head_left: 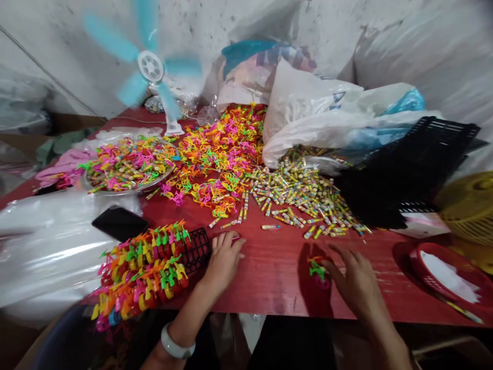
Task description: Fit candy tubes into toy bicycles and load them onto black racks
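My left hand (pixel 224 261) rests on the red table with fingers bent together. A small pink plastic piece (pixel 235 238) shows at its fingertips. Close by its wrist side lies a black plastic rack (pixel 197 250), carrying rows of colourful plastic toy pieces (pixel 144 270) in orange, green, yellow and pink. My right hand (pixel 356 280) hovers over the table, thumb and fingers apart. At its thumb tip is a little group of orange, green and pink toy pieces (pixel 318 271); whether the thumb touches them is unclear.
Heaped toy pieces (pixel 227 149) and small printed tubes (pixel 300 192) cover the table's back. A metal tray (pixel 154 185), black phone (pixel 120 223) and fan (pixel 151 67) stand left. Black racks (pixel 400 164), white sacks (pixel 308 103) and a red basket (pixel 423 264) are right.
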Demonstrator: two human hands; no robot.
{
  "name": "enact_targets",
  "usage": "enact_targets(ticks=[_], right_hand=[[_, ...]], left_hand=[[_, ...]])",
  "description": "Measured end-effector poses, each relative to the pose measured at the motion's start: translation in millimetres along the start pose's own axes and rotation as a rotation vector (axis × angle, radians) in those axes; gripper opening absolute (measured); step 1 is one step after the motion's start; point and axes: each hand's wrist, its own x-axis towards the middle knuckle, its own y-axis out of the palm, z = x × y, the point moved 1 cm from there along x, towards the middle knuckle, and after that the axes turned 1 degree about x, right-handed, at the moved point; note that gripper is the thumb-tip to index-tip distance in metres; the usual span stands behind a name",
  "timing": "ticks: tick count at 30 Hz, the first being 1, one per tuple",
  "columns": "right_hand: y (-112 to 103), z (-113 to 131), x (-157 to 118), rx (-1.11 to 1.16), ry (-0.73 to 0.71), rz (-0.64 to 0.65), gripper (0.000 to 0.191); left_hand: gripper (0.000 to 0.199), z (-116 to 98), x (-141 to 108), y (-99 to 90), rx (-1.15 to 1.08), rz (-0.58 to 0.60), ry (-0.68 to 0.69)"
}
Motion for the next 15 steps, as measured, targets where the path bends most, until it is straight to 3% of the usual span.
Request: enact_targets(ticks=[2,4,8,12,15], right_hand=[[18.6,10.3,14.7,-0.038,-0.110,-0.037,0.031],[48.5,34.7,28.5,0.028,-0.213,0.047,0.027],[94.1,77.4,38.8,0.065,-0.173,0.101,0.021],[98.6,95.7,14.6,0.472,-0.024,0.128,0.016],[93.8,111.6,-10.8,0.755,0.093,0.304,0.023]], left_hand=[[0.035,5.1,2.4,4.8,-0.005,-0.053,-0.043],[0.034,7.7,4.8,7.1,-0.069,-0.124,-0.093],[0.024,8.5,1.5,-3.3,-0.390,-0.217,-0.180],[0.023,1.9,-7.3,-17.7,-0.782,-0.207,-0.378],[0.028,-7.1,-8.7,-16.5,-1.041,-0.161,-0.555]])
